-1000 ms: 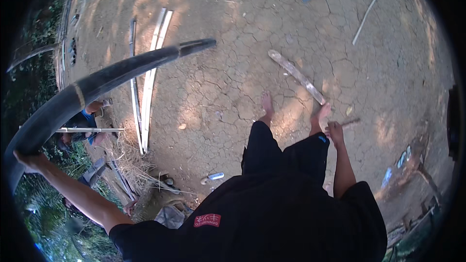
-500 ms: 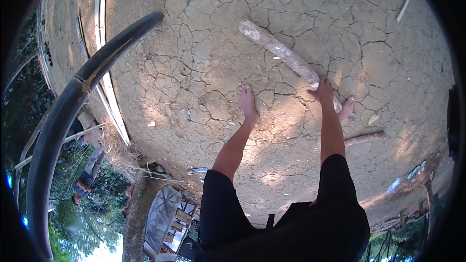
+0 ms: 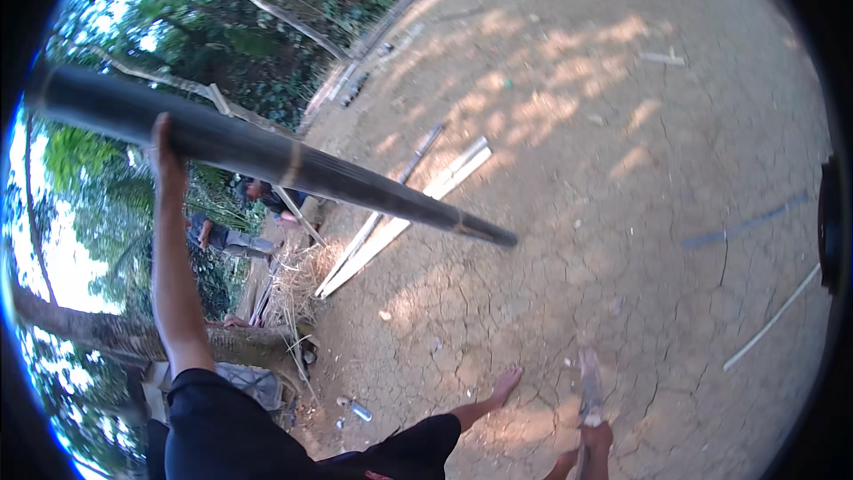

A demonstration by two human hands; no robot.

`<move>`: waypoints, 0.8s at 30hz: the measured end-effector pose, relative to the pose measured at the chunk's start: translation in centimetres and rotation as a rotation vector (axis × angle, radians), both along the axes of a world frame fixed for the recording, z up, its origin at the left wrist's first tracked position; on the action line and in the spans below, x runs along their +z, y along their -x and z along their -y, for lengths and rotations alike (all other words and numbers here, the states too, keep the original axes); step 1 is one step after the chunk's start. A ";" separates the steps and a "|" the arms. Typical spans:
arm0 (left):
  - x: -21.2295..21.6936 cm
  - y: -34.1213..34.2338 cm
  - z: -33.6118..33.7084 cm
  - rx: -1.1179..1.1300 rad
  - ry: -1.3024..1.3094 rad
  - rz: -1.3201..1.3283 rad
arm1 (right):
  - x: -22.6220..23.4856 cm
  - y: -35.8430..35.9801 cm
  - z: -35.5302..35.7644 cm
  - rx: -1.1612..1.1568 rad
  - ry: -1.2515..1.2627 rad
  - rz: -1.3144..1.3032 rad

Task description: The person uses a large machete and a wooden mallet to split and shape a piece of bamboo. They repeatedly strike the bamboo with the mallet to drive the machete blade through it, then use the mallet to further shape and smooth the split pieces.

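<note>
A long dark bamboo pole (image 3: 258,150) with pale joint rings slants across the left half, its far end low over the ground. My left hand (image 3: 166,153) holds it near its upper left end, arm stretched out; the fingers are partly hidden behind the pole. At the lower right, my right hand (image 3: 597,435) grips the near end of a short, blurred wooden log (image 3: 590,384). One of my bare feet (image 3: 507,384) stands on the cracked earth to the left of that log.
Pale split bamboo strips (image 3: 426,204) lie on the ground beyond the pole. Two people (image 3: 283,202) are at the left, near a tree trunk (image 3: 107,327) and dry straw (image 3: 302,289). A thin pale stick (image 3: 771,318) lies at the right.
The view has swung left and up, bringing my left hand on the bamboo pole into sight. My right hand stays at the log, now lower in the picture.
</note>
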State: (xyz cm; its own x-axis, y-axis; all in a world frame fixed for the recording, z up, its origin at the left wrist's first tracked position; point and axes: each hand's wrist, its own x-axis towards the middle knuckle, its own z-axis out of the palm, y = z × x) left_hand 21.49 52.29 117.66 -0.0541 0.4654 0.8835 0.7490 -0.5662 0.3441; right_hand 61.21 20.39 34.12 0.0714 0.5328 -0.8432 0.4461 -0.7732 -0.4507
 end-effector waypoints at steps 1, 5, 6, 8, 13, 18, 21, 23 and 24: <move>1.2 2.9 -1.1 -0.050 -0.009 0.080 | -7.2 -2.5 4.9 -0.155 -0.356 -0.291; -4.2 7.1 0.2 0.021 0.085 0.233 | 18.5 -11.0 8.2 -0.040 -0.149 -0.216; -4.9 5.1 -0.6 0.034 0.114 0.332 | 24.2 -12.5 8.3 -0.066 -0.165 -0.208; -4.5 2.4 -1.9 0.013 0.138 0.352 | 27.1 -16.0 8.9 -0.029 -0.225 -0.146; -1.6 1.3 3.4 0.190 0.181 0.294 | 39.5 -19.0 2.4 -0.106 -0.412 -0.295; 10.5 -5.6 11.6 0.716 -0.493 -0.375 | 42.8 -22.5 -2.8 -0.503 -0.603 -0.564; 27.6 0.0 21.7 1.254 -0.576 -0.682 | 46.8 -24.2 -5.8 -0.517 -0.639 -0.679; 30.9 1.5 28.4 1.394 -0.172 -0.731 | 58.2 -25.2 -8.6 -0.105 -0.575 -1.480; 31.2 0.8 29.2 1.295 0.082 -0.566 | 57.5 -26.7 -10.6 -0.028 -0.718 -1.328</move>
